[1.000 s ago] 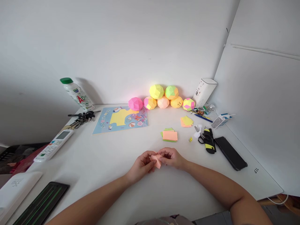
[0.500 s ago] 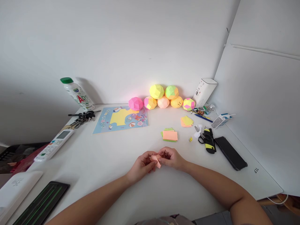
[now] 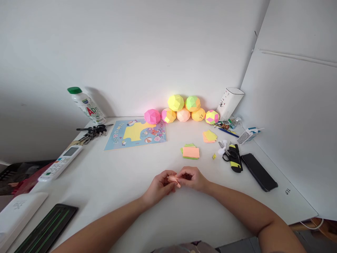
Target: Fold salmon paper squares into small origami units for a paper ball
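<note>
My left hand (image 3: 158,186) and my right hand (image 3: 193,178) meet just above the white table (image 3: 118,175), near its front middle. Both pinch a small folded piece of pink-orange paper (image 3: 174,180) between fingertips, and only a sliver of it shows. Behind them lies a stack of orange and green paper squares (image 3: 190,152). A smaller pile of yellow and orange squares (image 3: 210,136) sits further back right. Several folded paper balls (image 3: 181,109), pink, yellow, green and orange, line the wall.
A picture sheet (image 3: 137,133), keys (image 3: 92,133), a bottle (image 3: 86,105) and a remote (image 3: 60,163) lie at the left. A keyboard (image 3: 47,230) is at the front left. Scissors (image 3: 231,156), a phone (image 3: 259,172), a small carton (image 3: 247,135) and a white box (image 3: 230,103) stand at the right.
The paper has been folded smaller between my fingers; less of it shows now. My hands have stayed in the same spot.
</note>
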Demonstrator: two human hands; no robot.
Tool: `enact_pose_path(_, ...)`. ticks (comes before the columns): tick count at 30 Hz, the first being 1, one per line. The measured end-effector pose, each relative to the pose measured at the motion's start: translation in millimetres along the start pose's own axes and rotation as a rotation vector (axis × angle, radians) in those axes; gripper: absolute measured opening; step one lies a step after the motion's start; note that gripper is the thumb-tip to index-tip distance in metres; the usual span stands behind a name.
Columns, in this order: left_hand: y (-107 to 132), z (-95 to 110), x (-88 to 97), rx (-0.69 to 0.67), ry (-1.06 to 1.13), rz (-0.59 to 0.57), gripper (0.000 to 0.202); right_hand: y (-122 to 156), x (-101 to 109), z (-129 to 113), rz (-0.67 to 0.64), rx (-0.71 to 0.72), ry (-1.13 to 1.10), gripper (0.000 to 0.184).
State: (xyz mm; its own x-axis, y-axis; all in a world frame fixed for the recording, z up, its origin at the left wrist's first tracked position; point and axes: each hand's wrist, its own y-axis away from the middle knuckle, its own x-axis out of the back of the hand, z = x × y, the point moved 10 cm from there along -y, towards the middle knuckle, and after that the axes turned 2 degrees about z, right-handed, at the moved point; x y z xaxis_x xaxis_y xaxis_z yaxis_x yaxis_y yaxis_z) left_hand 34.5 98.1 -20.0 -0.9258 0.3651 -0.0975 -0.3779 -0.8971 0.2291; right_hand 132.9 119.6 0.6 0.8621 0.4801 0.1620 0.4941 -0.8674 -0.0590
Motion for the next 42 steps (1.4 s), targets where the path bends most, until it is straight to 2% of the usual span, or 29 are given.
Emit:
enact_pose_path(5, -0.8, 0.8, 0.6, 0.002, -0.029, 0.009, 0.025, -0.8, -1.9, -9.2, -0.012, 0.085, 0.058, 0.014)
enact_pose_path(11, -1.4, 1.6, 2.0, -0.052, -0.049, 0.016, 0.025, -0.3, -4.7, -14.3, -0.052, 0.125, 0.051, 0.020)
enact_pose_path(15, -0.4, 3.8, 2.5, -0.037, -0.111, 0.027, 0.026, -1.0, -3.2, -14.4, -0.031, 0.139, 0.091, 0.020)
enact_pose_path(19, 1.0, 13.3, 0.2, -0.093, -0.190, 0.008, 0.028, -1.4, -0.9, -15.0, 0.001, 0.151, 0.087, 0.020)
enact_pose_path(23, 1.7, 21.3, -1.5, -0.171, -0.284, -0.008, 0.031, -1.3, -0.2, -5.7, 0.011, 0.055, 0.076, 0.022)
enact_pose_path(28, 0.9, 20.3, 2.1, -0.196, -0.234, 0.000, 0.029, -0.5, 0.9, 3.7, 0.021, -0.089, 0.023, 0.029)
enact_pose_path(34, -0.5, 14.5, 6.7, -0.150, -0.138, 0.018, 0.029, -1.2, 1.6, 3.5, 0.022, -0.117, 0.031, 0.024)
enact_pose_path(42, -0.9, 17.0, 7.6, -0.119, -0.130, 0.041, 0.030, -2.1, 2.2, 10.9, 0.036, -0.132, -0.028, 0.028)
